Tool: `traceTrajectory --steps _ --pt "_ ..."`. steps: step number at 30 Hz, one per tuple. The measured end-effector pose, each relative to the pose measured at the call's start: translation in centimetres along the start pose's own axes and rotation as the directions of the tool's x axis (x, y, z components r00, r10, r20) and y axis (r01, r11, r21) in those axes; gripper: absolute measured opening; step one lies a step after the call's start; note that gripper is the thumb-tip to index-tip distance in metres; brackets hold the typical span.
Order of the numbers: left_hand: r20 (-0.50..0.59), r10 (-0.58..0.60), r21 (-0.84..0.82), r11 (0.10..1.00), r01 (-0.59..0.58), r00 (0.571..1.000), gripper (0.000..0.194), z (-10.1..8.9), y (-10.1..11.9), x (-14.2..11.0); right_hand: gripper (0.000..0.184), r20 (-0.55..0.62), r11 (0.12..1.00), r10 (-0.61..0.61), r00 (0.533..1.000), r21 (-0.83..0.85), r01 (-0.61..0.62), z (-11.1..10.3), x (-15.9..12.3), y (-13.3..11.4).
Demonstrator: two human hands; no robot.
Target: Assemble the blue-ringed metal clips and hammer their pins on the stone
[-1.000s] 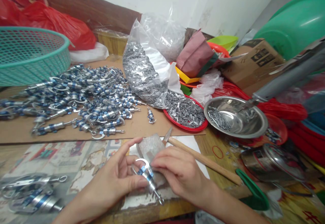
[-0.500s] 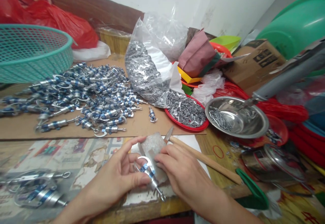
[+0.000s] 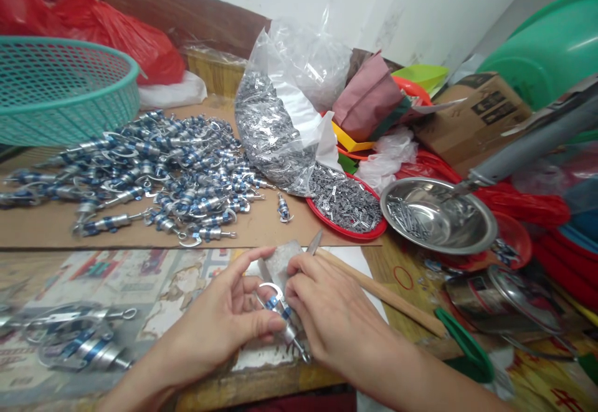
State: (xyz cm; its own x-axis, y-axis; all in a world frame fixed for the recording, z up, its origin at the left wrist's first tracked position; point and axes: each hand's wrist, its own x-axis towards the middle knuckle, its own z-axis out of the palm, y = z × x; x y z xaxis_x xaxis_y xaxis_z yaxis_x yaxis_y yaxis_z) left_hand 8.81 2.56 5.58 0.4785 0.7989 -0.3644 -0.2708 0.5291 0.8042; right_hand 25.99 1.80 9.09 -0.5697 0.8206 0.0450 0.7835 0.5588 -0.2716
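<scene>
at the bottom centre, the left hand point(image 3: 228, 306) has thumb and fingers clamped on one blue-banded fitting point(image 3: 283, 311), tilted above a stone block point(image 3: 286, 255). the right hand point(image 3: 327, 315) has its fingertips bunched against or just beside it; whether they grip anything is hidden. this piece seems mid-work. a few similar fittings point(image 3: 96, 351) lie lower left; a large pile point(image 3: 163, 169) spreads farther off, left of centre. which are done, i cannot tell; the full red tray point(image 3: 359, 236) of small metal parts suggests plenty left.

for room, the table's front edge point(image 3: 261, 388) runs close below the hands. a hammer point(image 3: 378, 290) crowds the right hand's far side. beyond, bare cardboard point(image 3: 42, 231) shows before the pile; a steel bowl point(image 3: 432, 215) crowds the right.
</scene>
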Motion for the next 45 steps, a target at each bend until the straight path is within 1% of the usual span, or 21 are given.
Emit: traceTrajectory --steps 6,9,11,12,15,16,17,18,20,22,23,25,27,29,31,33,35,37,39,41,45 --pt "0.016 0.000 0.003 1.000 0.000 1.000 0.079 -0.1 0.0 0.0 0.007 0.055 0.999 -0.009 0.998 -0.036 0.011 -0.3 0.6 -0.3" --pt "0.034 0.004 0.005 1.000 -0.004 0.999 0.080 -0.4 -0.4 0.1 0.011 0.007 1.000 0.017 1.000 -0.004 -0.017 -1.0 0.1 0.1" --pt "0.033 0.005 0.008 1.000 -0.005 0.999 0.082 -0.5 -0.6 0.2 0.015 -0.016 0.998 0.056 0.998 -0.001 -0.056 -1.9 -1.2 1.1" --pt "0.028 0.004 0.008 1.000 -0.004 1.000 0.083 -0.6 -0.7 0.3 0.017 0.004 0.998 0.065 0.998 -0.016 -0.065 -2.4 -2.0 1.8" --pt "0.027 -0.009 0.007 1.000 0.009 1.000 0.085 -0.8 -0.8 0.4 0.019 0.179 0.997 0.057 0.982 -0.064 -0.046 -4.0 -4.5 4.3" --pt "0.028 -0.013 0.007 1.000 0.013 1.000 0.085 -0.8 -0.8 0.4 0.020 0.207 0.998 0.054 0.977 -0.054 -0.044 -4.2 -5.0 4.9" --pt "0.028 -0.016 0.006 1.000 0.016 0.999 0.086 -0.8 -0.8 0.4 0.022 0.203 0.998 0.059 0.977 -0.026 -0.055 -4.3 -5.2 5.3" --pt "0.027 -0.016 0.005 1.000 0.016 1.000 0.086 -0.8 -0.8 0.4 0.024 0.151 0.998 0.065 0.986 0.017 -0.068 -4.1 -5.1 5.5" --pt "0.024 -0.015 -0.002 1.000 0.015 1.000 0.086 -0.8 -0.8 0.4 0.023 -0.029 0.992 0.053 0.998 0.120 -0.049 -3.1 -4.2 5.0" --pt "0.021 -0.010 -0.011 1.000 0.011 1.000 0.084 -0.7 -0.7 0.4 0.022 -0.177 0.988 0.004 0.984 0.153 0.023 -1.6 -2.9 3.9" --pt "0.020 -0.008 -0.012 1.000 0.009 1.000 0.084 -0.7 -0.7 0.4 0.022 -0.219 0.990 -0.034 0.975 0.124 0.062 -0.8 -2.4 3.2" --pt "0.017 -0.005 -0.010 1.000 0.005 1.000 0.084 -0.7 -0.8 0.4 0.025 -0.241 0.994 -0.103 0.965 0.012 0.109 0.5 -1.6 2.2" --pt "0.017 -0.003 -0.006 1.000 0.003 1.000 0.084 -0.8 -0.9 0.4 0.032 -0.227 0.992 -0.123 0.966 -0.054 0.113 1.2 -1.3 1.7" --pt "0.021 0.002 0.004 1.000 -0.002 1.000 0.085 -1.0 -1.0 0.4 0.035 -0.236 0.995 -0.084 0.968 0.034 0.095 1.2 -1.3 1.6" --pt "0.028 0.006 0.016 1.000 -0.006 1.000 0.086 -1.1 -1.2 0.5 0.030 -0.259 0.965 0.008 0.966 0.254 0.060 0.7 -1.3 1.6" --pt "0.042 0.006 0.025 1.000 -0.008 0.999 0.086 -1.2 -1.3 0.6 0.021 -0.238 0.889 0.106 0.966 0.457 0.015 0.1 -0.9 1.6" --pt "0.055 0.008 0.029 1.000 -0.009 0.998 0.087 -1.2 -1.3 0.6 0.014 -0.120 0.824 0.152 0.981 0.563 -0.058 -0.4 -0.4 1.4" --pt "0.064 0.010 0.033 0.999 -0.012 0.998 0.087 -1.1 -1.2 0.6 0.013 0.021 0.798 0.147 0.989 0.589 -0.131 -0.5 0.2 1.2" --pt "0.068 0.009 0.030 0.999 -0.011 0.998 0.087 -1.0 -1.0 0.6 0.012 0.098 0.809 0.131 0.987 0.564 -0.163 -0.4 0.8 1.1" --pt "0.073 0.006 0.017 1.000 -0.007 0.997 0.087 -0.9 -0.9 0.5 0.015 0.090 0.847 0.109 0.990 0.512 -0.140 -0.2 1.2 1.1" --pt "0.080 0.005 -0.002 1.000 -0.005 0.997 0.086 -0.8 -0.9 0.5 0.021 -0.014 0.887 0.072 0.997 0.458 -0.058 0.7 1.8 1.1"
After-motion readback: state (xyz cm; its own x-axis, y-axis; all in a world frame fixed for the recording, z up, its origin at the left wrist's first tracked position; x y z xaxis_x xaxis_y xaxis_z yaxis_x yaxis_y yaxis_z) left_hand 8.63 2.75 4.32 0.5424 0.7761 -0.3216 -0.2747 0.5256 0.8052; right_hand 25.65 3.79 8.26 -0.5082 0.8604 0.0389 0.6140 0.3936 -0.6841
